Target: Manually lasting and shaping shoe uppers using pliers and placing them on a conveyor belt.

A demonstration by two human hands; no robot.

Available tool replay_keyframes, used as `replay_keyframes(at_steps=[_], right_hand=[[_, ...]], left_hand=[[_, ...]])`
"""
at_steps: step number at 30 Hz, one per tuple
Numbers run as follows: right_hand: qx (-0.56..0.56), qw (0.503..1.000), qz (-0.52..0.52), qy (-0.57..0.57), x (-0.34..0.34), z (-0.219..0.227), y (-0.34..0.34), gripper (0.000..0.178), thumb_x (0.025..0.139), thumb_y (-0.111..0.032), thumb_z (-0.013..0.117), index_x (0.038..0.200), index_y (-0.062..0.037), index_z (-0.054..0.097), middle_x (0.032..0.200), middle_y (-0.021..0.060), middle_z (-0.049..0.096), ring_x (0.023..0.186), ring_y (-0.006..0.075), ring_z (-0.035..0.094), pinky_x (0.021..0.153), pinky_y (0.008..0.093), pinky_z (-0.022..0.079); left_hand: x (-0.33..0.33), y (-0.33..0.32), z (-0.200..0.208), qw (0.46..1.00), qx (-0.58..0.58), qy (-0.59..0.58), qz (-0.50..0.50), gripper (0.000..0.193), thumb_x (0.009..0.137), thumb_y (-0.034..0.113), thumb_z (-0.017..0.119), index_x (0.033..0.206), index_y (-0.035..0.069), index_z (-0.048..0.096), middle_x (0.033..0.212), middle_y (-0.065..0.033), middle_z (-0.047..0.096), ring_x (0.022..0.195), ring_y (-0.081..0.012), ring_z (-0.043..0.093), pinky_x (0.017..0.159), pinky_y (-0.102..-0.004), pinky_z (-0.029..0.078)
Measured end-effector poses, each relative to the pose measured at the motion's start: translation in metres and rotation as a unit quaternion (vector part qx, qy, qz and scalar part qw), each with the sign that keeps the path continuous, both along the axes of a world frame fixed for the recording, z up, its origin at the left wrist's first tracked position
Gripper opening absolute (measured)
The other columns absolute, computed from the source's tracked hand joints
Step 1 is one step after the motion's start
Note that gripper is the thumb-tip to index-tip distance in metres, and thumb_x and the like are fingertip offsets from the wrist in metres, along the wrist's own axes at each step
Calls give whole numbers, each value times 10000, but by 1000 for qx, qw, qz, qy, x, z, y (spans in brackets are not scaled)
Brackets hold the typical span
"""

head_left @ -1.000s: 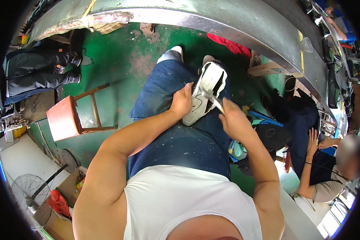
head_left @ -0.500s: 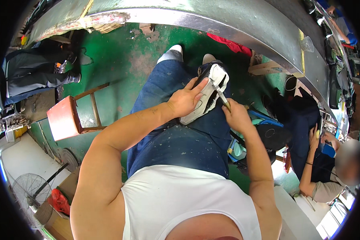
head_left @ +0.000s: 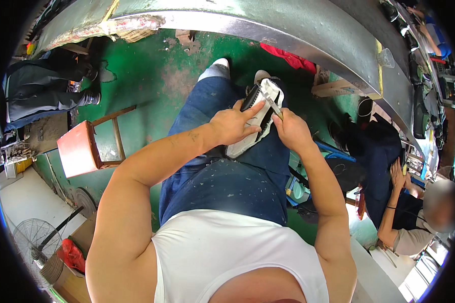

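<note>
Across my lap lies a shoe upper (head_left: 243, 146), white-edged and black, its underside facing up. My left hand (head_left: 231, 124) grips its left side, the index finger and thumb stretched over the white part. In my closed right hand (head_left: 292, 132) is a slim metal hand tool (head_left: 272, 103), whose bright end rests on the shoe's far half. The tool's exact kind is hard to make out, since my fingers cover its handle. Blue trousers (head_left: 222, 187) flecked with pale specks lie under the shoe.
A metal-edged bench (head_left: 288, 38) curves across the far side. To the left stands a red-topped stool (head_left: 79, 150), with a wire fan (head_left: 35, 242) nearer. A co-worker (head_left: 404, 222) sits at the right; another person's legs (head_left: 50, 91) show at far left. Red cloth (head_left: 290, 59) hangs under the bench.
My right hand and the tool have shifted slightly up and left along the shoe. My left hand has spread its thumb further over the white part. The co-worker's hands have moved slightly.
</note>
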State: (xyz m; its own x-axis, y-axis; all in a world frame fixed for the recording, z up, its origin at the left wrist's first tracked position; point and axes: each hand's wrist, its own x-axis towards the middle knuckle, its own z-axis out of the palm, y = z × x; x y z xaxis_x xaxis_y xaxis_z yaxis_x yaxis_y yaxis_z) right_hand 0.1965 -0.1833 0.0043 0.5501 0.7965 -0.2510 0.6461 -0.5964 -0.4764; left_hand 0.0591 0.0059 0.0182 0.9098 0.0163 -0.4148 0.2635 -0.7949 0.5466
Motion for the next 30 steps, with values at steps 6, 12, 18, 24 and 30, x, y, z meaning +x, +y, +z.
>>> replay_keyframes(at_steps=[6, 12, 18, 24, 30], right_hand=[[78, 997, -20, -1, -4, -9, -15, 368, 1011, -363, 520, 1069, -4, 575, 1004, 245, 673, 898, 462, 646, 773, 540, 511], [52, 995, -14, 82, -8, 37, -3, 362, 1029, -328, 498, 1111, 12, 591, 946, 207, 669, 860, 383, 656, 776, 450, 516], [-36, 994, 20, 100, -44, 11, -22, 400, 1023, -341, 497, 1144, 32, 579, 936, 277, 661, 911, 483, 632, 808, 510, 502], [144, 967, -95, 187, -55, -17, -61, 407, 1011, -333, 543, 1193, 29, 578, 984, 203, 678, 895, 350, 679, 828, 407, 530], [344, 871, -232, 262, -81, -46, -83, 387, 1028, -296, 544, 1223, 38, 555, 1013, 68, 657, 916, 143, 629, 846, 300, 512]], left_hand=[[-34, -25, -49, 911, -246, -141, 299, 706, 1026, 416, 495, 1588, 83, 227, 1480, -345, 411, 1282, -446, 537, 1073, -398, 431], [-37, -24, -47, 901, -278, -44, 329, 665, 1024, 347, 536, 1513, -53, 329, 1393, -321, 529, 1312, -382, 530, 1098, -369, 396], [-42, -18, -46, 916, -282, -28, 285, 793, 949, 324, 642, 1556, -10, 257, 1393, -303, 538, 1296, -376, 546, 1098, -374, 404], [-38, 1, -23, 961, -240, -10, 137, 998, 806, 223, 766, 1576, 26, 162, 1235, -356, 599, 1166, -431, 611, 1043, -408, 457], [-13, 44, 75, 980, -78, -172, 69, 826, 730, 94, 767, 1462, 48, 386, 1086, -231, 705, 985, -388, 698, 881, -419, 549]])
